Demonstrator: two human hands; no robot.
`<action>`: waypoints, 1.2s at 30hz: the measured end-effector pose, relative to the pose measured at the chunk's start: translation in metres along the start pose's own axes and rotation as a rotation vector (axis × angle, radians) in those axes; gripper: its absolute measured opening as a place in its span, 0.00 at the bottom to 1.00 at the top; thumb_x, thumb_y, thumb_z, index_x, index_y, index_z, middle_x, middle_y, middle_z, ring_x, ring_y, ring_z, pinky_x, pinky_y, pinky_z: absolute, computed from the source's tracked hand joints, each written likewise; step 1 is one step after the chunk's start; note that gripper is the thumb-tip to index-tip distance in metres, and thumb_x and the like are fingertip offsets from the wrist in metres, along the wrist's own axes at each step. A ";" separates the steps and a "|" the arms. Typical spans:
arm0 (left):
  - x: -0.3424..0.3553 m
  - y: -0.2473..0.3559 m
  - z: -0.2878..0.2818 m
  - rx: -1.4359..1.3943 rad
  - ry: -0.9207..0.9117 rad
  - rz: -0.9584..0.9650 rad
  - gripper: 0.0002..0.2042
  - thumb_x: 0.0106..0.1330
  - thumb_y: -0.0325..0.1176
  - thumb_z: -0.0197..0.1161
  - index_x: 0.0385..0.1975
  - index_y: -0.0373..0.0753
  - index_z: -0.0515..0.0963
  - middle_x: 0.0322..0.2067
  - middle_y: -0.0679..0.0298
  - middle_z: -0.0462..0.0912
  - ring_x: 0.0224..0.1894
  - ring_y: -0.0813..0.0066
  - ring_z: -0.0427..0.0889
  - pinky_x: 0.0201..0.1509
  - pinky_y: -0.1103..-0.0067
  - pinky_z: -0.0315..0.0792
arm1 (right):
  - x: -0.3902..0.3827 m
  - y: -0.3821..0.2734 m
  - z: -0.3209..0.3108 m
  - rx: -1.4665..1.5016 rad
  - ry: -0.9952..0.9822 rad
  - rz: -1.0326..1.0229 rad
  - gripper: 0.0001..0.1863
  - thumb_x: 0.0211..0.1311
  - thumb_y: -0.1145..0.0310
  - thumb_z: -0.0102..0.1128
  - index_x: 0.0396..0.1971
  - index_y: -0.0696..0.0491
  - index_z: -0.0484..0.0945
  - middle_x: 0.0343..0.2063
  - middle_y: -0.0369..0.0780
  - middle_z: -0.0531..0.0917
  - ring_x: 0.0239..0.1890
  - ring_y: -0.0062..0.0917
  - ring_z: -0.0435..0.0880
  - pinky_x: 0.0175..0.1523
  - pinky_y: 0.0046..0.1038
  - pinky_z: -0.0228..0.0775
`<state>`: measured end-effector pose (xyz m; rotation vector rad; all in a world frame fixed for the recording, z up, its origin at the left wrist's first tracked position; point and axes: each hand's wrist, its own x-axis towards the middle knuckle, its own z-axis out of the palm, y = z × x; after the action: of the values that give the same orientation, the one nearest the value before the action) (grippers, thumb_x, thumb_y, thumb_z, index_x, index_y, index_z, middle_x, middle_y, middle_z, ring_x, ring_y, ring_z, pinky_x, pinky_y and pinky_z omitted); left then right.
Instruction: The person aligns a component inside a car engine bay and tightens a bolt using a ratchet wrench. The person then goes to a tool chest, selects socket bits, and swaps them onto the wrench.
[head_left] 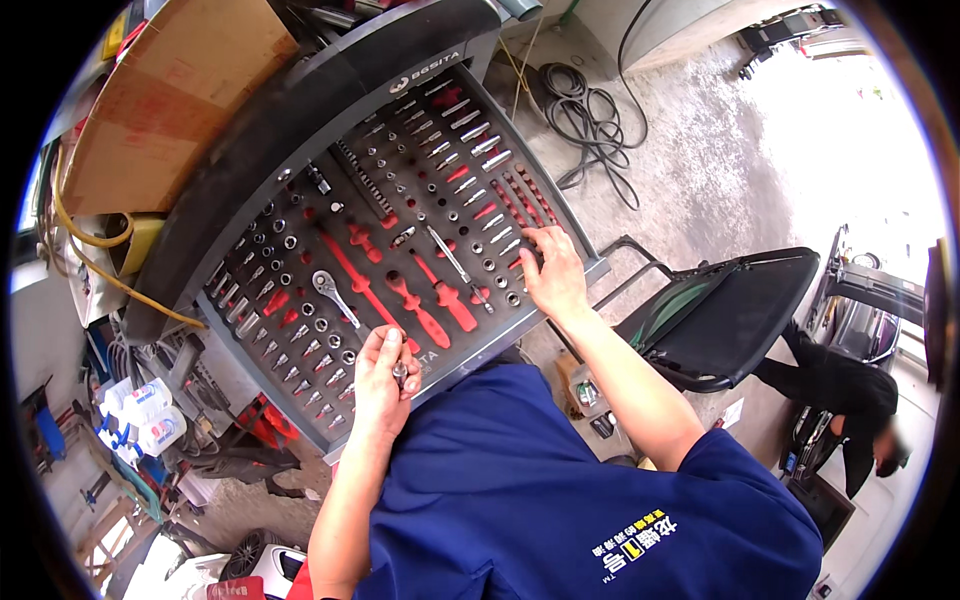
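My left hand (382, 385) is closed around the handle of a ratchet wrench (326, 284) at the drawer's near edge. The wrench's round head points away from me over the black foam insert, and a shiny metal end shows by my fingers. My right hand (555, 272) reaches over the right side of the tool drawer (497, 352), thumb and fingers apart, above the bit sockets. Its fingertips are close to the foam, and nothing shows between them. Rows of silver sockets (490, 145) and red tool-shaped recesses (345, 265) fill the insert. A long extension bar (450, 255) lies near the middle.
The drawer juts from a dark grey cabinet (240, 150) with a cardboard sheet (175, 110) on top. A black folding chair (720, 315) stands at right, with another person (850, 400) beyond it. A coiled black cable (590, 115) lies on the floor. White bottles (145, 410) stand at left.
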<state>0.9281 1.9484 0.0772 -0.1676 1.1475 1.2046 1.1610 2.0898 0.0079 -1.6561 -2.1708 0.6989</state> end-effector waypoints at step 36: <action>-0.002 0.011 0.008 0.112 0.050 0.073 0.08 0.73 0.38 0.55 0.38 0.40 0.70 0.19 0.67 0.73 0.14 0.83 0.67 0.14 0.87 0.56 | 0.048 -0.102 -0.022 0.589 -0.268 -0.005 0.12 0.58 0.69 0.62 0.40 0.57 0.82 0.24 0.39 0.84 0.28 0.17 0.81 0.36 0.23 0.73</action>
<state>0.9244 1.9571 0.0873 -0.0715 1.2715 1.2026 1.0777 2.1192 0.0809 -1.2972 -1.8589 1.4599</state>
